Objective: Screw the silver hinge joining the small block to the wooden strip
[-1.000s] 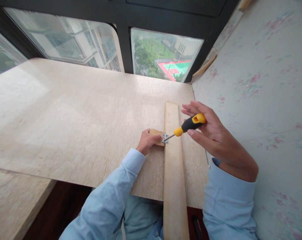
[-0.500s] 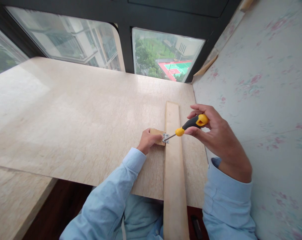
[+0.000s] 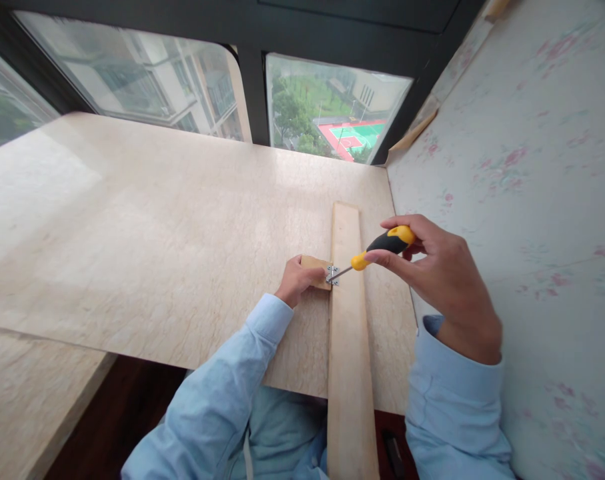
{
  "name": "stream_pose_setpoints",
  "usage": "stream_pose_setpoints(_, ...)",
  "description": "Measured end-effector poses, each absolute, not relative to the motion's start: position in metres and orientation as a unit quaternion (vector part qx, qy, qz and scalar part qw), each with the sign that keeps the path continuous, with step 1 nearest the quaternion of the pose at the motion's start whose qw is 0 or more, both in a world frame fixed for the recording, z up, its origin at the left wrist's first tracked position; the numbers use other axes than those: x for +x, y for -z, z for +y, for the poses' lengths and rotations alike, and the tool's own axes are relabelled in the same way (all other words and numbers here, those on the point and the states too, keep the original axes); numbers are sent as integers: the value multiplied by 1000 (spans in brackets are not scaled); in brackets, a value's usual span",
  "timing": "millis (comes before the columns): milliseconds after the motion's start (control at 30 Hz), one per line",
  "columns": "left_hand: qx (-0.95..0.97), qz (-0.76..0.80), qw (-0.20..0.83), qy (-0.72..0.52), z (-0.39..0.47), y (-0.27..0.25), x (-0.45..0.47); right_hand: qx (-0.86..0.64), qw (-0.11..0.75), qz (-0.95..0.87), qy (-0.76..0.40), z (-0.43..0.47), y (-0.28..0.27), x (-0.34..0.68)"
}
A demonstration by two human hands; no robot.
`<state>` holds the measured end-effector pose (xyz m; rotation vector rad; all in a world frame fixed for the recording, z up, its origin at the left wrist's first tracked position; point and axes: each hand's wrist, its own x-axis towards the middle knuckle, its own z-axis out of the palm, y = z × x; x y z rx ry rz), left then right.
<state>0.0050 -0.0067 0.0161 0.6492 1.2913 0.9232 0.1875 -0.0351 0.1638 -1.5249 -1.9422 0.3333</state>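
A long wooden board (image 3: 349,347) lies on the stone-patterned counter and juts over its front edge towards me. Against its left side sits a short wood block (image 3: 315,265), gripped by my left hand (image 3: 298,279) with the thumb on top, close to the metal. A small silver hinge (image 3: 334,275) spans the joint between block and board. My right hand (image 3: 427,263) holds a yellow and black screwdriver (image 3: 386,243) by its handle, tilted, its tip down at the hinge's left leaf. The screw under the tip is too small to make out.
The counter (image 3: 157,247) runs left to the dark window frame (image 3: 255,100). A flower-patterned wall (image 3: 527,220) rises close by my right arm. At the lower left is another counter section (image 3: 27,393). A dark object (image 3: 393,455) lies below the front edge.
My right hand has turned the screwdriver's handle, and its fingers have shifted around it. The left hand, block and board stay in place.
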Motion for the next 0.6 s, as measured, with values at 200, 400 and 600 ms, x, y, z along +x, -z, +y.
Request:
stream_pose_setpoints(200,294,575,645,-408,-7,-16,5,-588,304,-741,-116,-32,-159,182)
stream_pose_setpoints(400,292,571,651,-406,-6,-14,5,-441,321,-793,-271,-39,-150,191)
stream_pose_setpoints(600,293,571,649,-408,-6,-15,5,-443,281,-796,-301,-41,-160,184)
